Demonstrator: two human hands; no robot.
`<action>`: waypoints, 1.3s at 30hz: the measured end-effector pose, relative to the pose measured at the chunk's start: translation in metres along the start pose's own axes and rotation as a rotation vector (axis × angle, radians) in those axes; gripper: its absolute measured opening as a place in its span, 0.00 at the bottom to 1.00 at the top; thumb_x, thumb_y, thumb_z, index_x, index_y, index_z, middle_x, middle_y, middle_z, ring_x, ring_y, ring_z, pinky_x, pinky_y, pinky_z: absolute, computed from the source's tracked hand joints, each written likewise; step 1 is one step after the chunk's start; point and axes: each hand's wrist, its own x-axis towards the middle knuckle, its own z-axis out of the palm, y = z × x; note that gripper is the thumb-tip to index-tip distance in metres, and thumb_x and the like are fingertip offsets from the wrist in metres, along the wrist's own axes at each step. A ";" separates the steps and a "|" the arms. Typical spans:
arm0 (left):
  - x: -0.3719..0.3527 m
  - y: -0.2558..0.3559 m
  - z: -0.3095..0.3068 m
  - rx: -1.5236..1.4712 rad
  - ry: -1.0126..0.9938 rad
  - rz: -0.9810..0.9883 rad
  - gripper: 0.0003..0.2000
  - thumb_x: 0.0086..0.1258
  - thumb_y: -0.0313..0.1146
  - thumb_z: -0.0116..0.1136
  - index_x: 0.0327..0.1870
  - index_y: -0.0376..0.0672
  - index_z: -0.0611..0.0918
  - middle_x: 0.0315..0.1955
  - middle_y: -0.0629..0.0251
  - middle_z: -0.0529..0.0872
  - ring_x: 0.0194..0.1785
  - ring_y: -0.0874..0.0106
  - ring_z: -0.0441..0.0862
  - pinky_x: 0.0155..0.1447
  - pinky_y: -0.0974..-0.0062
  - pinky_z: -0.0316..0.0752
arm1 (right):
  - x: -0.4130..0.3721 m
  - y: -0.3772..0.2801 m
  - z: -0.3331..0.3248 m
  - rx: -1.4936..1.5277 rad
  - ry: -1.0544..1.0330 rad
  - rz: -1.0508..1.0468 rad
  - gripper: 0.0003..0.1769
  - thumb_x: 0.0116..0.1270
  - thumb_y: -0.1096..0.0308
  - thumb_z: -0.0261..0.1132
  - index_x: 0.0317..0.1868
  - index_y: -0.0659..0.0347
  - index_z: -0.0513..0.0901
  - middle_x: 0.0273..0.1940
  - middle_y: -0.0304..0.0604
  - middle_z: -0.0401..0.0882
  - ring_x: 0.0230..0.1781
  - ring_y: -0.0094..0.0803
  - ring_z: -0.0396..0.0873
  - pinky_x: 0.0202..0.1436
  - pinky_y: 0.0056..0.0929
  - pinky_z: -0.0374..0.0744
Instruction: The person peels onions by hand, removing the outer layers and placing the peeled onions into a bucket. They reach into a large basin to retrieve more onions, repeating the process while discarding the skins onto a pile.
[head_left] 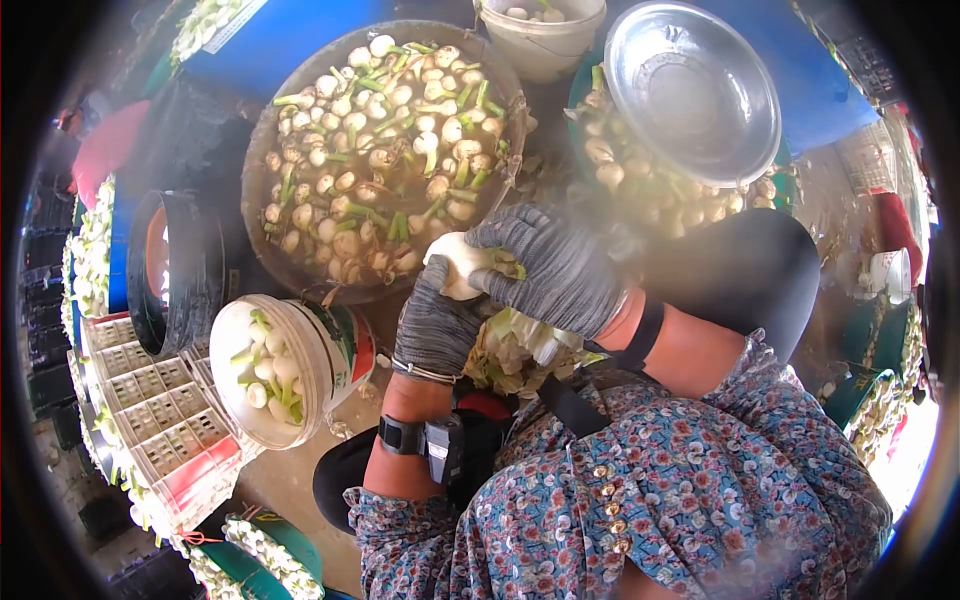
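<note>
Got a white bulb (458, 258) gripped in my left hand (436, 328) and right hand (555, 270), clean batch (270, 366) in the bucket (316, 352), loads of muddy ones (345, 215) left in the tub (254, 190)

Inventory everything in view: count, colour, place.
tub: 1, brown, upper centre
bulbs: many, white, tub
held bulb: 1, white, between hands
buckets: 2, white, top, lower left
container: 1, black, left
basin: 1, silver, upper right
crates: unclear count, cream, left
leafy scraps: pile, green, under hands
trays: several, green, edges
sheeting: several patches, blue, top
device: 1, black, left wrist
shirt: 1, floral, bottom
left hand: 1, grey-gloved, on bulb
right hand: 1, grey-gloved, on bulb
</note>
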 end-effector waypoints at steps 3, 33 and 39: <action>0.005 -0.007 -0.007 0.013 0.046 0.049 0.21 0.74 0.44 0.58 0.59 0.39 0.75 0.49 0.55 0.82 0.50 0.62 0.82 0.53 0.62 0.82 | -0.001 0.005 0.005 0.019 0.000 0.005 0.15 0.62 0.57 0.69 0.44 0.57 0.84 0.43 0.46 0.84 0.43 0.43 0.82 0.48 0.37 0.80; -0.012 0.010 0.006 0.569 -0.123 0.222 0.28 0.71 0.39 0.63 0.69 0.42 0.67 0.50 0.60 0.79 0.42 0.70 0.82 0.50 0.70 0.81 | 0.006 0.004 -0.020 -0.003 -0.292 0.052 0.13 0.68 0.59 0.63 0.46 0.56 0.86 0.41 0.47 0.84 0.45 0.47 0.81 0.52 0.43 0.78; -0.017 0.020 0.004 0.639 -0.257 0.252 0.32 0.67 0.34 0.67 0.71 0.44 0.66 0.57 0.62 0.77 0.57 0.70 0.77 0.59 0.69 0.78 | 0.000 0.012 -0.010 0.146 -0.193 0.101 0.12 0.71 0.60 0.60 0.44 0.58 0.84 0.37 0.50 0.83 0.42 0.50 0.82 0.49 0.45 0.79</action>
